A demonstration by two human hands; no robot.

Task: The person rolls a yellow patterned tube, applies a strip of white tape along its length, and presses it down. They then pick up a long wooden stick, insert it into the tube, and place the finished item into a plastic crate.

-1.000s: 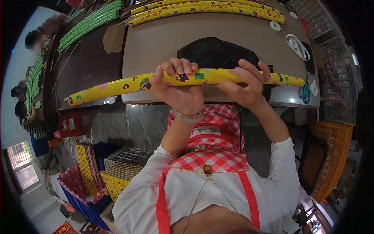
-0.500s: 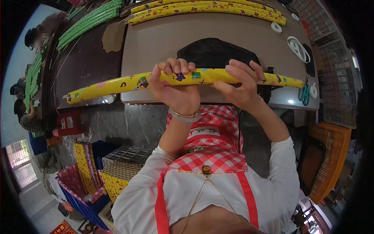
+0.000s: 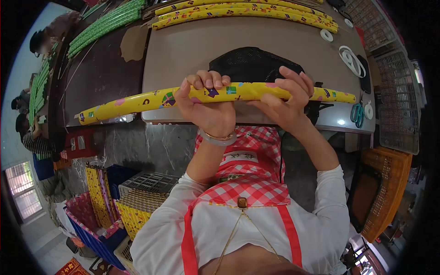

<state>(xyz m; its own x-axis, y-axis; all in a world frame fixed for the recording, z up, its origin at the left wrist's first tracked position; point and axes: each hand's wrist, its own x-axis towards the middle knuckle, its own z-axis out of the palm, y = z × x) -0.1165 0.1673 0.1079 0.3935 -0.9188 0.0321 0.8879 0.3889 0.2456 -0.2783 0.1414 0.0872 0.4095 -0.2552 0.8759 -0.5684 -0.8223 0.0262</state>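
I hold a long yellow roll [image 3: 137,101] wrapped in patterned paper level over the near edge of a brown table [image 3: 192,46]. My left hand [image 3: 207,106] is curled around the roll near its middle. My right hand [image 3: 285,103] grips it a little further right, fingers over the top and thumb beneath. The roll's ends stick out well past both hands. A black mesh object [image 3: 250,64] lies on the table just behind the roll.
More yellow rolls [image 3: 243,10] lie along the table's far edge, green rolls [image 3: 103,28] at far left. Tape rings [image 3: 326,35], white straps [image 3: 352,58] and scissors [image 3: 357,113] sit at right. Crates with rolls [image 3: 103,201] stand below left, an orange basket [image 3: 387,192] right. Other people sit at far left.
The roll stays nearly in place, shifted slightly left. My right hand's fingers have moved a little along the top of it; my left hand keeps its grip.
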